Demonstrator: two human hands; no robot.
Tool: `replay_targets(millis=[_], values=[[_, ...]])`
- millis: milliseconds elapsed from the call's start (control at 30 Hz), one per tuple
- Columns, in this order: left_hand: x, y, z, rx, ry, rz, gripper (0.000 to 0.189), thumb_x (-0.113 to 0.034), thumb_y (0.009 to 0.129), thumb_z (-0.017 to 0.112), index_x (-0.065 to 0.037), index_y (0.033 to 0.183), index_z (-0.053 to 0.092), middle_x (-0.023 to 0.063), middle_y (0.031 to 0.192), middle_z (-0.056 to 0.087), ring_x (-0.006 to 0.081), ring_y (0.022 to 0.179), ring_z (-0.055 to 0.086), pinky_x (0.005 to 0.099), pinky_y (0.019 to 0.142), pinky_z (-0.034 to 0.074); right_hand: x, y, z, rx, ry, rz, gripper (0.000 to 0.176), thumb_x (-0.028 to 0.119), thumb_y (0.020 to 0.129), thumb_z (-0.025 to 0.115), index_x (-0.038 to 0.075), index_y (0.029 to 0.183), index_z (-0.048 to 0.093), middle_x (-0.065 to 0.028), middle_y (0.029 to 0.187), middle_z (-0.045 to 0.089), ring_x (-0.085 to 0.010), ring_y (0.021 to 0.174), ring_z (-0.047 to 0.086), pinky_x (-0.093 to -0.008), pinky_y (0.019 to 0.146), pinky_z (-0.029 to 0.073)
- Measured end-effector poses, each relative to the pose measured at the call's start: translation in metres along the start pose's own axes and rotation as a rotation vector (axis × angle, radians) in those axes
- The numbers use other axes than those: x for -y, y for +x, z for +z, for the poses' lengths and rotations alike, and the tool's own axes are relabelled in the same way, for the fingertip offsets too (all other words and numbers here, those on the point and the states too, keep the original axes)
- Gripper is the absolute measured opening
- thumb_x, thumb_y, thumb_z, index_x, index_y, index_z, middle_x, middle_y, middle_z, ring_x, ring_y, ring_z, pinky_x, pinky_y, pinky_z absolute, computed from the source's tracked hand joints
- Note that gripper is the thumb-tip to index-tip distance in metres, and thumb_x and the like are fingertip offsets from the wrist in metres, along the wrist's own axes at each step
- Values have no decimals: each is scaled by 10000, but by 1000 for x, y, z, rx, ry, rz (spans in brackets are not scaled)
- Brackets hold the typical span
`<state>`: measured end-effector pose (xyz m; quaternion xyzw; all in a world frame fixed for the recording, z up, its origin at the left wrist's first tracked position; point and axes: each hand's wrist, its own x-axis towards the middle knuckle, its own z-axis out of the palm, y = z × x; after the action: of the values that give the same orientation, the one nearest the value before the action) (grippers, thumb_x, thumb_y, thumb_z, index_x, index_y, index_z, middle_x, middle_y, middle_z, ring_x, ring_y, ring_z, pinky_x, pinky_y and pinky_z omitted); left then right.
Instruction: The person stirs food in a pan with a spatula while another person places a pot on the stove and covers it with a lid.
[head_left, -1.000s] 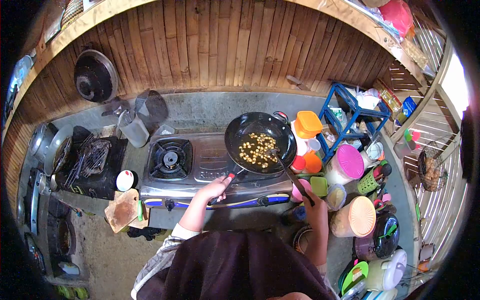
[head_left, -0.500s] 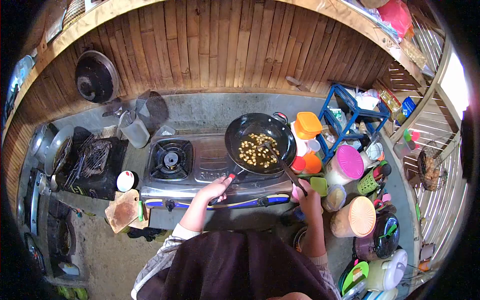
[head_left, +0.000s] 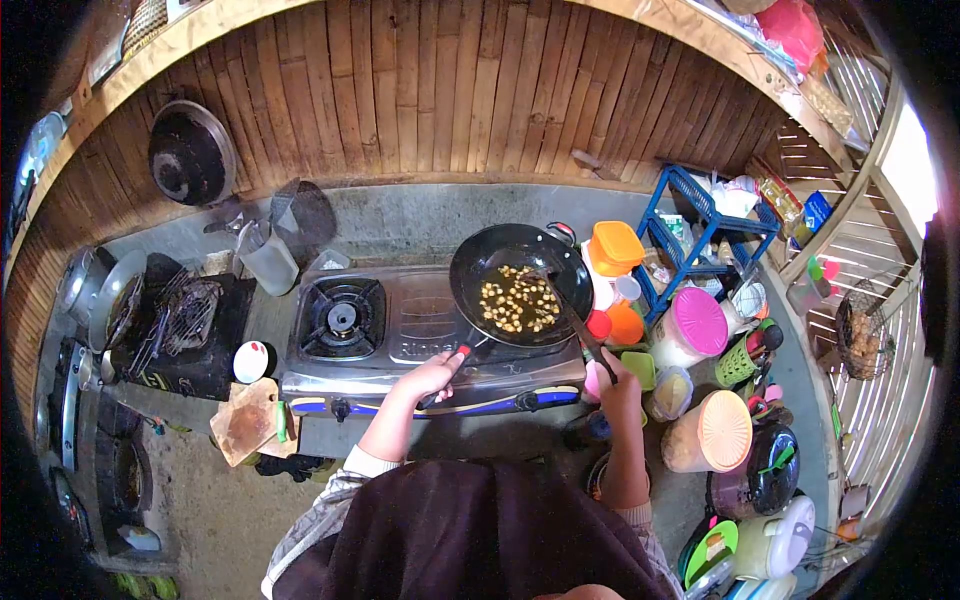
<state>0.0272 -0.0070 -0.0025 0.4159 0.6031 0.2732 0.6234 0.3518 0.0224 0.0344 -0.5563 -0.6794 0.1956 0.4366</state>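
Observation:
A black wok point(head_left: 475, 260) rests on the right side of the two-burner gas stove point(head_left: 415, 272). Small pale-golden pieces point(head_left: 505, 297) lie in brownish oil at its bottom. My left hand point(head_left: 436, 377) is closed round the wok's long handle, which points toward me. In my right hand point(head_left: 621, 392) is the shaft of a dark spatula point(head_left: 577, 325), held at a slant from the wok's right side. Its blade touches the upper right edge of the pieces and is partly hard to make out.
Left of the wok is a bare burner point(head_left: 342, 318). Lidded tubs crowd the right, among them an orange box point(head_left: 616, 248) and a pink-lidded jar point(head_left: 699, 322), near a blue rack point(head_left: 690, 265). A cutting board point(head_left: 243, 425) lies at the stove's left front corner.
The spatula blade has moved up and slightly right in the wok, and my right hand has shifted a little away from me. Some pieces have shifted. My left hand stays on the handle.

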Motion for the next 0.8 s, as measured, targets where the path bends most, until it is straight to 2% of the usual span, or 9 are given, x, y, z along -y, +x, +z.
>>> replay_targets(millis=[300, 433, 500, 633, 733, 800], values=[[-5, -5, 2, -20, 26, -6, 436, -385, 952, 335, -101, 1282, 329, 39, 554, 477, 78, 370, 407, 212, 348, 348, -5, 3, 11, -26, -60, -160, 284, 129, 765, 629, -1, 1019, 622, -192, 797, 609, -345, 750, 570, -408, 714, 440], [-4, -3, 1, -7, 39, 2, 444, -394, 950, 339, -99, 1282, 332, 38, 556, 484, 80, 370, 410, 213, 349, 351, -7, 6, 13, 8, -43, -68, 275, 131, 767, 626, -6, 1005, 627, -196, 789, 605, -346, 737, 568, -413, 710, 437], [-6, -7, 2, -26, 31, 1, 435, -398, 949, 339, -94, 1260, 349, 38, 558, 486, 82, 376, 417, 214, 354, 355, -7, 7, 13, -27, -64, -145, 272, 119, 768, 622, -17, 1004, 623, -199, 787, 603, -348, 735, 566, -418, 701, 433], [-5, -6, 2, -24, 44, 5, 432, -398, 948, 339, -95, 1256, 351, 39, 560, 486, 83, 382, 425, 214, 357, 358, -9, 2, 8, -37, -64, -174, 275, 103, 767, 617, -8, 1019, 618, -203, 811, 609, -355, 755, 575, -412, 742, 439], [-2, -2, 1, -36, 62, -11, 425, -395, 949, 336, -97, 1252, 354, 38, 559, 483, 84, 386, 429, 215, 358, 361, 8, -6, -9, -6, -43, -64, 262, 92, 780, 604, -1, 1024, 616, -207, 872, 618, -367, 836, 587, -387, 789, 452], [-3, -3, 1, -16, 40, -2, 422, -392, 949, 340, -92, 1246, 357, 38, 558, 482, 88, 387, 431, 217, 357, 360, 31, -13, -26, 52, 80, 101, 255, 94, 799, 589, 1, 1035, 611, -204, 913, 630, -330, 886, 613, -352, 800, 466]])
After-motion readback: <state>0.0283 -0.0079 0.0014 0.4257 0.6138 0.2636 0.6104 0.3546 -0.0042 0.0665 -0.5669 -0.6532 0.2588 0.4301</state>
